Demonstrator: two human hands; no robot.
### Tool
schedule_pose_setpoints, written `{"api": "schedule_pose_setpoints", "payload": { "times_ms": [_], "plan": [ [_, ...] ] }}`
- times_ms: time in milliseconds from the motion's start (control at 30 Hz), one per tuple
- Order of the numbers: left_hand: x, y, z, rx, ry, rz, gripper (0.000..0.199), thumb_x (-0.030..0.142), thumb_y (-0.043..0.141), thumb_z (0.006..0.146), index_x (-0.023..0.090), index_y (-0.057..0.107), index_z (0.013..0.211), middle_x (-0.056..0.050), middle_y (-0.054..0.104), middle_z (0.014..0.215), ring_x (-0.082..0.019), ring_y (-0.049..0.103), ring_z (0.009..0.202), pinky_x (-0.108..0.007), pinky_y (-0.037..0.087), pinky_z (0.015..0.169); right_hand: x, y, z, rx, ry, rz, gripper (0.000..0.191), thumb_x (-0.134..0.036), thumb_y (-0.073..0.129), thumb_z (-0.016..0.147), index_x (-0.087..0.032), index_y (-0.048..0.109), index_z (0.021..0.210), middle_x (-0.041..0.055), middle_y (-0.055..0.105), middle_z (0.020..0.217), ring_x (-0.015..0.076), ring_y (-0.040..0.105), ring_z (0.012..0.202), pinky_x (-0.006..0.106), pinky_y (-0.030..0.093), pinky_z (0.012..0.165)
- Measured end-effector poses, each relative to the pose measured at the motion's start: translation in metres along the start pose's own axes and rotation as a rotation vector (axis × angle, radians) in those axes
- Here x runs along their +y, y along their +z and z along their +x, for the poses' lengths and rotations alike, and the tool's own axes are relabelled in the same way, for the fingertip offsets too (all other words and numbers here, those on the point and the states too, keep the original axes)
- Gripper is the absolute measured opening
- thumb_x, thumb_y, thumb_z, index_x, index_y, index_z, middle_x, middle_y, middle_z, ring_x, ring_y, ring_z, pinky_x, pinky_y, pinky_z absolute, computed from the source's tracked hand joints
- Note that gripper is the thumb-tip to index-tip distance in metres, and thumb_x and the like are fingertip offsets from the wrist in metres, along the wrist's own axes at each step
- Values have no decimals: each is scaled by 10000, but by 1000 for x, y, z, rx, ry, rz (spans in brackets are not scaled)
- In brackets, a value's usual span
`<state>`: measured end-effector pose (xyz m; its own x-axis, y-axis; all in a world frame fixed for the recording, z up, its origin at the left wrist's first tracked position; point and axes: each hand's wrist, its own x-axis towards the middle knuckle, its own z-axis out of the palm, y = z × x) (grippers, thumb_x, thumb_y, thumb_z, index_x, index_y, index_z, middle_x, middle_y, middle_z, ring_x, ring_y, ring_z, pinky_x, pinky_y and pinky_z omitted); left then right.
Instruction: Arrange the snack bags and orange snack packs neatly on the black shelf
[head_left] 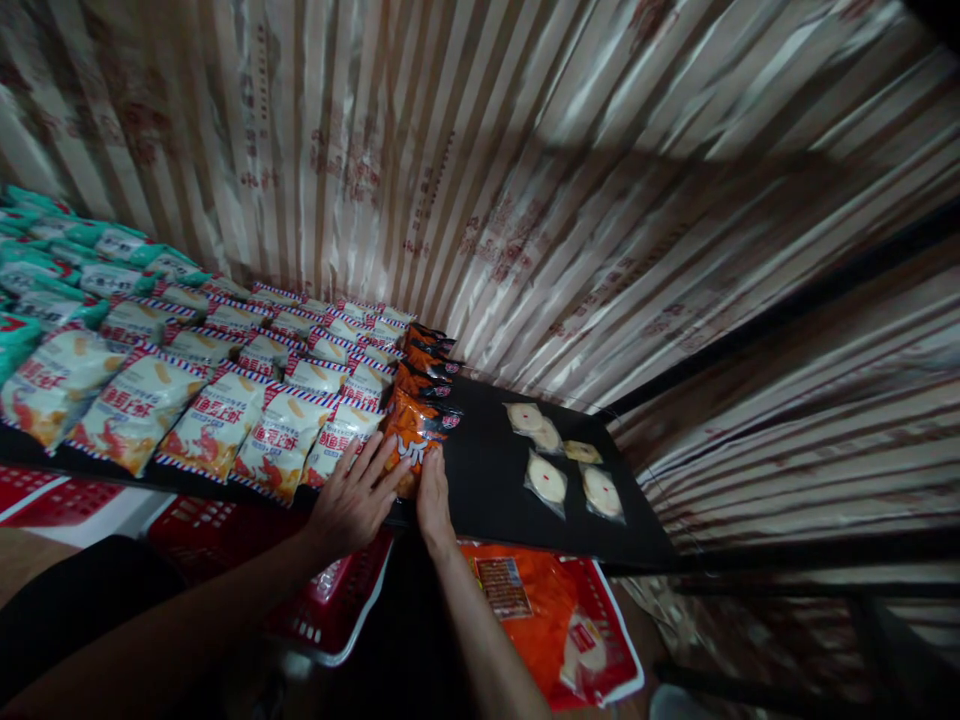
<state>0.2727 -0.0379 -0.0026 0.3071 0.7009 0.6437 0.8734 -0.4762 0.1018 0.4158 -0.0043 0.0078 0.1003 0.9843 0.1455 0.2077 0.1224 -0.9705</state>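
Note:
An orange snack bag [414, 432] with black trim lies at the front of a short column of matching orange bags [426, 352] on a black shelf. My left hand [358, 498] rests over its lower left side with the fingers stretched out and spread, partly covering the white bag beside it. Along the right edge of the same bag lies my right hand [435, 500], its fingers straight and close together. Both hands touch the orange bag from opposite sides. To their left, white snack bags [276, 440] with striped edges stand in several rows.
Green snack bags [112, 245] fill the far left. On the black shelf [487, 470], to the right, lie several small clear-wrapped round pale items [547, 480]. Below are red baskets [330, 600], one with an orange package [525, 610]. Striped printed sheeting [360, 150] hangs behind; a dark bar [787, 310] slants across it.

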Motion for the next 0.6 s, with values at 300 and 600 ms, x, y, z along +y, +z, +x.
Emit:
{"api": "schedule_pose_setpoints", "payload": {
  "times_ms": [300, 600],
  "plan": [
    [1, 0, -2, 49, 16, -42, 497, 343, 545, 828, 252, 482, 1312, -118, 366, 1441, -302, 277, 1351, -507, 199, 1102, -15, 3, 7, 47, 1, -16, 658, -622, 288, 870, -199, 405, 1362, 86, 459, 1371, 207, 373, 1289, 380, 248, 1092],
    [2, 4, -3, 56, 28, -36, 488, 341, 551, 825, 279, 488, 1305, -97, 427, 1407, -297, 311, 1337, -510, 198, 1100, -21, -5, 22, 80, -31, 96, 636, -614, 287, 878, -215, 424, 1354, 53, 487, 1361, 185, 374, 1302, 369, 286, 1081]
  ]
}}
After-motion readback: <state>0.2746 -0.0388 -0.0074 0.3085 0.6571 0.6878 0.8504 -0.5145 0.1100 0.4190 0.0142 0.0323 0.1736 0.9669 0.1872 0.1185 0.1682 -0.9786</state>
